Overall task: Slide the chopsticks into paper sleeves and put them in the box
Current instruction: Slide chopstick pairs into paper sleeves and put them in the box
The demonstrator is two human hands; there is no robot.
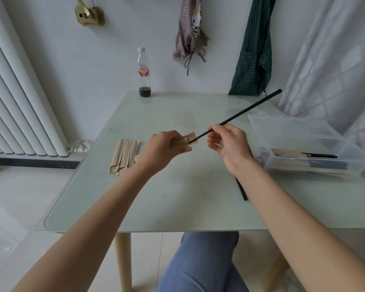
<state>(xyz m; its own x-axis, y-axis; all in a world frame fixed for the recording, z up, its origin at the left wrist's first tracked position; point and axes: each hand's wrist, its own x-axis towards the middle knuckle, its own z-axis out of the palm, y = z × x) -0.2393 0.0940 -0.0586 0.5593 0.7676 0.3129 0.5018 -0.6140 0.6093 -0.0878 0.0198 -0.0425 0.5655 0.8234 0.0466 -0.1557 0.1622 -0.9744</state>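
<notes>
Right hand [228, 144] pinching black chopstick [247, 113], left hand [162, 148] gripping paper sleeve [189, 140], bottle label [144, 72] unreadable

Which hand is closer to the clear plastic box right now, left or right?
Right. The right hand, pinching a black chopstick, is just beside the clear plastic box at the table's right edge. The left hand, gripping a paper sleeve, sits farther away, toward mid-table.

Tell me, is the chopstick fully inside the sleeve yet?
No, only the tip of the chopstick has entered the sleeve; most of it sticks out.
</notes>
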